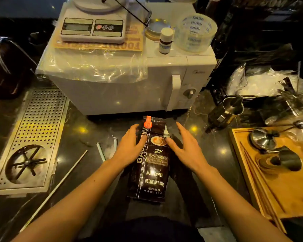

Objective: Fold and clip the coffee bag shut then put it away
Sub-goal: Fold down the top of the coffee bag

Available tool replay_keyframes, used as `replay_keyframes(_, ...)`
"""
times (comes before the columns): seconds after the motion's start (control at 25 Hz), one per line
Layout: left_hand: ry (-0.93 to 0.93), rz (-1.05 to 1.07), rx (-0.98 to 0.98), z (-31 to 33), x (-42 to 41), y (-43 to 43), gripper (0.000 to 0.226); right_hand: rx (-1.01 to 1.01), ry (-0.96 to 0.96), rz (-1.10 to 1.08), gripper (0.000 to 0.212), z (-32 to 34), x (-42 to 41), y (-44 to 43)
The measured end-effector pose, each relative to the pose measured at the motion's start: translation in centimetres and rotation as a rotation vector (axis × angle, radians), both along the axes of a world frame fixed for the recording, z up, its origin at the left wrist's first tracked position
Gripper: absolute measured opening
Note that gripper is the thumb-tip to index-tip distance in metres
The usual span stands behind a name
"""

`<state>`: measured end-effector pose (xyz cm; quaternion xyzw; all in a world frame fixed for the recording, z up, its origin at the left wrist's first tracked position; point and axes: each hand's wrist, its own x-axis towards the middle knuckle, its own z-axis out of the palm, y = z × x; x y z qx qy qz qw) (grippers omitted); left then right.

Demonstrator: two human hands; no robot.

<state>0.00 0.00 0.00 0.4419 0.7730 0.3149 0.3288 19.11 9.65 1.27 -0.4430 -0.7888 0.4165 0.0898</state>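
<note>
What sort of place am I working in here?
Probably a café or home coffee counter: a perforated drip tray with rinser, a steel milk pitcher, a scale on a microwave, and the coffee bag.

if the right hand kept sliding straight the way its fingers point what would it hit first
The right hand points up and slightly left, beside the coffee bag. Going straight on, it would probably meet the front of the white microwave, near its door handle. The dark counter between looks free, though depth is hard to judge.

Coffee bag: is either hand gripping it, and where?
Both hands, left and right, press the coffee bag at its upper sides; no closed grip shows.
</note>
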Motion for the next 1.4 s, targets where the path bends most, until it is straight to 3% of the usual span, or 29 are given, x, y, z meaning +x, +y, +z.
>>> replay_keyframes(0.16, -0.193, 0.096, -0.017, -1.0, 0.5, 1.1, 0.046, -0.123, -0.014, -0.050, 0.085, -2.1, -0.4, -0.4)
replay_keyframes(0.32, -0.295, 0.180, -0.022, -2.0, 0.5, 2.0, 0.034, -0.305, 0.175, -0.207, 0.071, -2.9, -1.8, 0.1)
replay_keyframes(0.56, -0.460, 0.293, -0.001, -2.3, 0.0, 2.2, 0.012, -0.447, 0.275, -0.348, 0.019, -4.4, -3.0, 0.2)
replay_keyframes(0.72, -0.563, 0.346, 0.005, -1.6, -0.5, 1.3, 0.017, -0.532, 0.332, -0.412, 0.025, -3.8, -3.0, 0.1)
replay_keyframes(0.96, -0.734, 0.485, 0.125, 0.3, -0.4, -1.1, 0.018, -0.502, 0.458, -0.418, 0.028, -1.4, -3.2, -1.2)
replay_keyframes(1.16, -0.652, 0.421, 0.262, 2.4, -0.3, -4.1, 0.028, -0.417, 0.537, -0.324, 0.030, 1.2, -2.3, -2.8)
replay_keyframes(1.28, -0.559, 0.335, 0.350, 3.8, -0.2, -6.1, 0.045, -0.385, 0.583, -0.286, 0.029, 2.4, -1.8, -4.5)
replay_keyframes(1.4, -0.575, 0.317, 0.391, 4.6, 0.5, -7.7, 0.044, -0.351, 0.632, -0.298, 0.033, 3.2, -1.0, -6.1)
